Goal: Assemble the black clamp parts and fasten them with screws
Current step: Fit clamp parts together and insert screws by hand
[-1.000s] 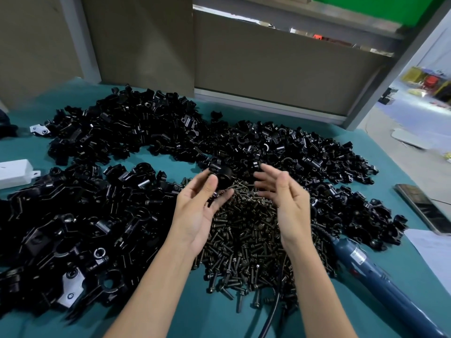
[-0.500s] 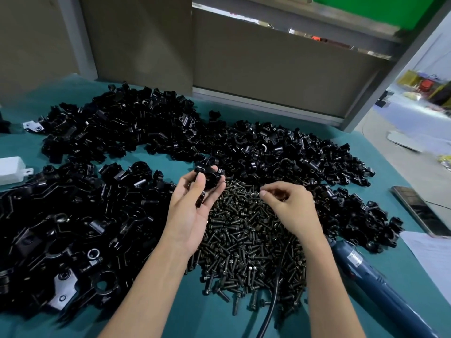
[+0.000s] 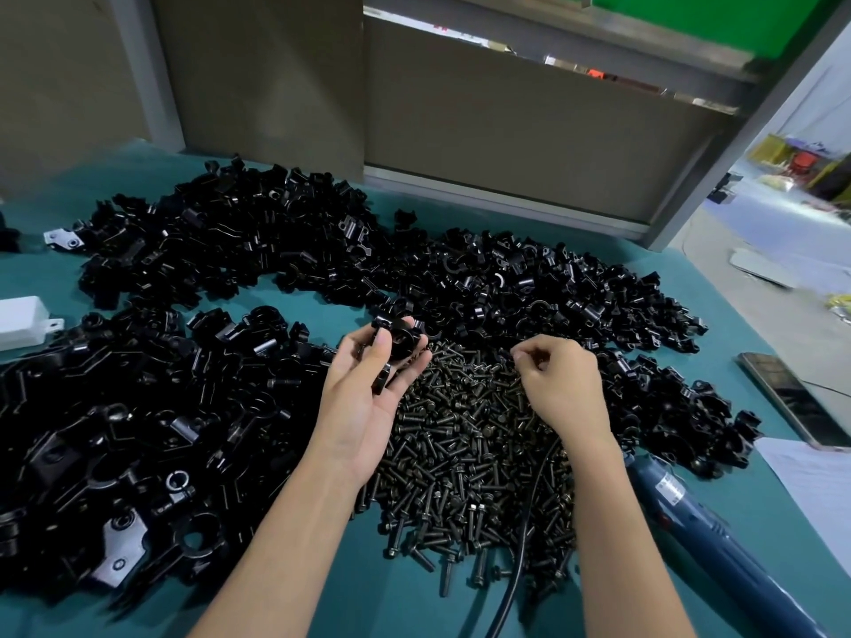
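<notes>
My left hand (image 3: pixel 368 398) is palm up over the left edge of the screw pile (image 3: pixel 465 458) and grips a black clamp assembly (image 3: pixel 399 339) between thumb and fingers. My right hand (image 3: pixel 559 389) is curled over the far part of the dark screw pile, fingertips pinched together at the screws; whether a screw is in the pinch is hidden. Heaps of black clamp parts lie at the far left (image 3: pixel 221 250), far right (image 3: pixel 543 292) and near left (image 3: pixel 115 435).
A blue electric screwdriver (image 3: pixel 718 550) lies at the right front, its black cable (image 3: pixel 520 559) running across the screws. A phone (image 3: pixel 792 398) and a white sheet (image 3: pixel 815 476) lie at the right edge. A white box (image 3: pixel 23 320) sits at the left. The table is teal (image 3: pixel 391 600).
My right hand dropped from an open pose beside the clamp onto the screw pile and closed its fingertips. My left hand kept the clamp and turned slightly.
</notes>
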